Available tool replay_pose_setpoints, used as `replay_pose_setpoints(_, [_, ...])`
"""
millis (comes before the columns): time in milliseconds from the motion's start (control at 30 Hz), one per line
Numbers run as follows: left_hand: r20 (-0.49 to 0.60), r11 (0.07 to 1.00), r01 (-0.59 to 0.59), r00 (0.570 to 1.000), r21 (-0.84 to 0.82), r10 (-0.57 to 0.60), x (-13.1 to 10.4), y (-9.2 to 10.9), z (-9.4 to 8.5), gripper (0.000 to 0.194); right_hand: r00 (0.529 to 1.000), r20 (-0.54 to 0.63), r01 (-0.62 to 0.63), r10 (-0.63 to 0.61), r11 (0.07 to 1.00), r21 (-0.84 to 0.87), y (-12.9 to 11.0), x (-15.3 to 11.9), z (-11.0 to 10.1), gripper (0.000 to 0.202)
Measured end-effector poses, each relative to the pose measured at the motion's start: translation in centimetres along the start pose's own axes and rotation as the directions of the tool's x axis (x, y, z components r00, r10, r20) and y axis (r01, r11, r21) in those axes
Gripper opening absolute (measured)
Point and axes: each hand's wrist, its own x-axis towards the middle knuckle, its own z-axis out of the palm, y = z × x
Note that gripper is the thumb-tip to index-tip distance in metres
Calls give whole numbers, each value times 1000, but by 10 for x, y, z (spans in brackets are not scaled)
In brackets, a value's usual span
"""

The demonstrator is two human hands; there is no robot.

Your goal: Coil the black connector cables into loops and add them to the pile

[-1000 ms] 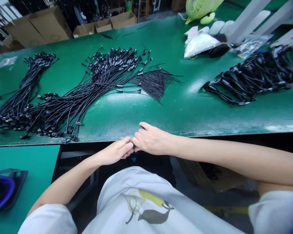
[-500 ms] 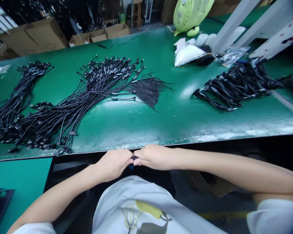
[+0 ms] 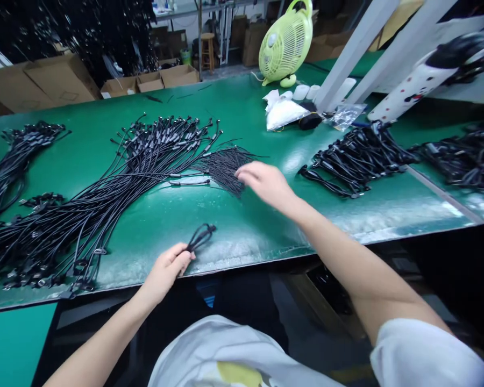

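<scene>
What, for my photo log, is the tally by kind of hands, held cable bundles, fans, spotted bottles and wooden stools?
Hands: 2 (left hand, right hand)
Held cable bundles: 1
Fans: 1
Spotted bottles: 1
Wooden stools: 1
Total: 6

Left fingers (image 3: 181,259) are pinched, right arm (image 3: 339,247) outstretched.

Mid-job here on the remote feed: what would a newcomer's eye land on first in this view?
Probably the lime-green fan at the far side of the green table, then the big sprawl of black cables left of centre. Nearer, the left hand holds a looped black cable at the table's near edge, while the right hand is at the pile of thin black strips mid-table.
</scene>
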Motion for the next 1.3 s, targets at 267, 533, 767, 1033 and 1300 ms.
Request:
replay_pose_setpoints(267, [-97, 877, 49, 989, -478, -108, 12, 1, 9, 39, 942, -291, -269, 165, 891, -366, 91, 47, 15, 30])
replay_pose_setpoints(533, [-75, 807, -22, 997, -590, -27, 9, -1, 22, 33, 990, -131, -12, 43, 973, 230, -37, -38, 48, 22])
replay_pose_setpoints(767, [-102, 832, -87, 994, -547, 38, 0, -1, 27, 39, 997, 52, -75, 58, 884, 462, -101, -89, 105, 20])
replay_pose_setpoints(1033, [-263, 970, -224, 934, 93, 241, -1, 2, 16, 24, 687, 186, 661, -702, 499, -559, -104, -80, 71, 31])
replay_pose_setpoints(1300, [68, 935, 21, 998, -355, 4, -7, -4, 8, 33, 430, 496, 845, -755, 143, -515, -131, -70, 48, 26])
